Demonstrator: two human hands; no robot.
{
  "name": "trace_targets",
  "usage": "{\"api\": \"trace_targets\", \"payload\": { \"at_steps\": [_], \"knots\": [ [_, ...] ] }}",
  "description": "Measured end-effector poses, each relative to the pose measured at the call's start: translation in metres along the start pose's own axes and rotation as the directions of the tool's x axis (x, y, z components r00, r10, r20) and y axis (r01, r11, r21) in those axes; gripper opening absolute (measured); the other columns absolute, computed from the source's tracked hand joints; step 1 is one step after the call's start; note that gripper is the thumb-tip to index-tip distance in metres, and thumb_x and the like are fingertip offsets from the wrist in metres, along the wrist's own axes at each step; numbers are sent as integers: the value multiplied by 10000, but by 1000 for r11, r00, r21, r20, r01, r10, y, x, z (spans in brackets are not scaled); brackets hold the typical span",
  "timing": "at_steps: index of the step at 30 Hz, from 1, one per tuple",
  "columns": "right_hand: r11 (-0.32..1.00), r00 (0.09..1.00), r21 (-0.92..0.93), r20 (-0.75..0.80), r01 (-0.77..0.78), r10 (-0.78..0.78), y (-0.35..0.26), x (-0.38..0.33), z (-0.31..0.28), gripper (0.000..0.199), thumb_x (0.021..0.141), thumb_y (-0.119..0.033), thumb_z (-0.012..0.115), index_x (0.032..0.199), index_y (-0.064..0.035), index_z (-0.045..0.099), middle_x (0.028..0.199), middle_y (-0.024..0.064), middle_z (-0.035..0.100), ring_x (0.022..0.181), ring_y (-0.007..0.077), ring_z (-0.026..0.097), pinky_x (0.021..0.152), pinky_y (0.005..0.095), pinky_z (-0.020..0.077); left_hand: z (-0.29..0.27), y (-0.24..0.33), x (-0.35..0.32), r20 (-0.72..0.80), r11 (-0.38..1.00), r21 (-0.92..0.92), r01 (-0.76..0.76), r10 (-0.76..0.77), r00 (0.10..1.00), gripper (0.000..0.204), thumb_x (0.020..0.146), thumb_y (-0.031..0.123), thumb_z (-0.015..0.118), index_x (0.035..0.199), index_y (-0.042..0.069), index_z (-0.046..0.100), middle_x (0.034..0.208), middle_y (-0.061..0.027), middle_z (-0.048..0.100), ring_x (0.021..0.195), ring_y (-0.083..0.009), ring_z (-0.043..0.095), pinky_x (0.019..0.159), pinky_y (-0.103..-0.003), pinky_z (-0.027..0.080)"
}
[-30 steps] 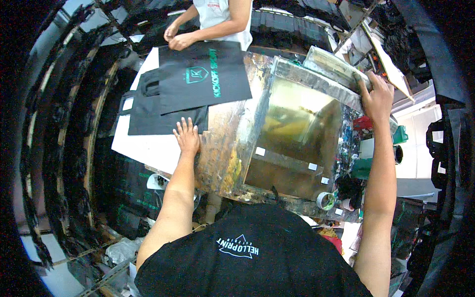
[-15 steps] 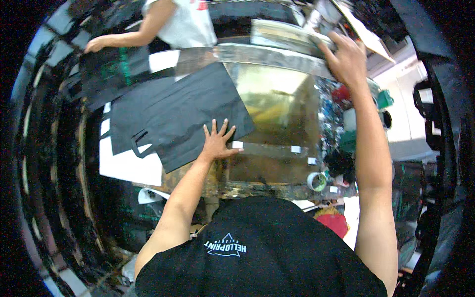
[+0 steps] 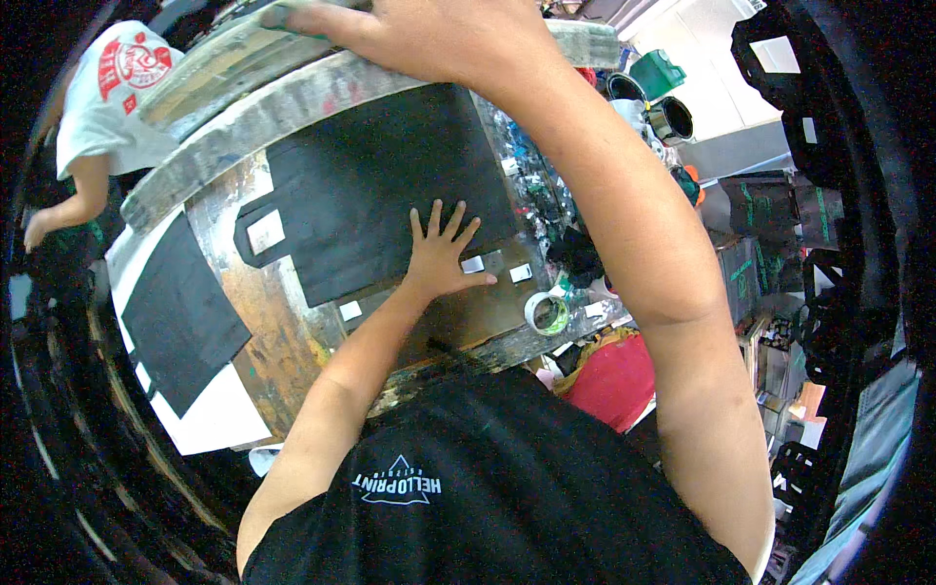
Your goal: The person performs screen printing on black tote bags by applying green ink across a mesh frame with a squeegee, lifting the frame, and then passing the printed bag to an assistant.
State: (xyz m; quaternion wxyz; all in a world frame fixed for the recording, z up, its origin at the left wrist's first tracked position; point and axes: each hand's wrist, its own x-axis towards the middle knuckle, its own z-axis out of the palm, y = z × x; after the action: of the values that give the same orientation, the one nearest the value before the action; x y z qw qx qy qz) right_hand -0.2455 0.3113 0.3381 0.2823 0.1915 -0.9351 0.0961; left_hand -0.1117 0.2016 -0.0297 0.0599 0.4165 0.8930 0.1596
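A black fabric bag [image 3: 390, 175] lies flat on a paint-stained printing board [image 3: 283, 331]. My left hand [image 3: 444, 258] presses on the bag's near edge, palm down and fingers spread. My right hand [image 3: 429, 39] reaches over the far side and grips the edge of a paint-smeared wooden screen frame [image 3: 244, 107], which stands across the top of the board. Small white tape tabs [image 3: 520, 273] sit on the board beside my left hand.
Another black bag [image 3: 180, 322] rests on a white sheet to the left. A person in a white shirt [image 3: 107, 97] works at the far left. A tape roll [image 3: 546, 314], a red bucket [image 3: 609, 380] and ink pots [image 3: 668, 117] crowd the right side.
The black bag has slid from the left pile onto the board under my left hand. My right hand, still on the frame, now sits much closer at the top of the view.
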Motion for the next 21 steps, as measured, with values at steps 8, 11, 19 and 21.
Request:
{"api": "trace_targets", "payload": {
  "at_steps": [8, 11, 19, 21],
  "knots": [
    [997, 999, 65, 32, -35, 33, -7, 3, -6, 713, 973, -684, 432, 802, -36, 671, 821, 169, 690, 843, 310, 670, 974, 563, 397, 2, 20, -6, 15, 999, -41, 26, -26, 1000, 1195, 663, 970, 474, 1549, 169, 438, 1658, -163, 269, 1523, -496, 133, 1133, -775, -18],
    [999, 998, -40, 55, -28, 30, -9, 4, -8, 699, 967, -682, 450, 815, -37, 670, 875, 194, 690, 892, 329, 663, 955, 547, 405, -13, 27, -13, -46, 987, -99, 127, -132, 990, 1146, 700, 876, 601, 1560, 143, 410, 1655, -169, 274, 1528, -463, 170, 1197, -686, 68],
    [984, 989, -164, 143, 70, -46, -25, -110, 21, 530, 872, -478, 684, 1225, -87, 622, 1103, 140, 663, 1065, 318, 629, 899, 524, 405, -232, -3, -145, -240, -352, -741, -571, -656, 715, 1072, 857, 805, 504, 1551, 15, 293, 1523, -247, 427, 1406, -394, 438, 1179, -533, 355],
    [992, 923, -118, 385, 38, 11, -45, -157, 27, 570, 808, -336, 780, 1279, -118, 543, 1137, 115, 621, 1123, 305, 591, 909, 546, 397, -220, 4, -179, 40, -560, -670, -488, -683, 729, 1209, 808, 914, 393, 1558, -15, 208, 1531, -236, 407, 1411, -394, 422, 1175, -551, 350]
  ]
}}
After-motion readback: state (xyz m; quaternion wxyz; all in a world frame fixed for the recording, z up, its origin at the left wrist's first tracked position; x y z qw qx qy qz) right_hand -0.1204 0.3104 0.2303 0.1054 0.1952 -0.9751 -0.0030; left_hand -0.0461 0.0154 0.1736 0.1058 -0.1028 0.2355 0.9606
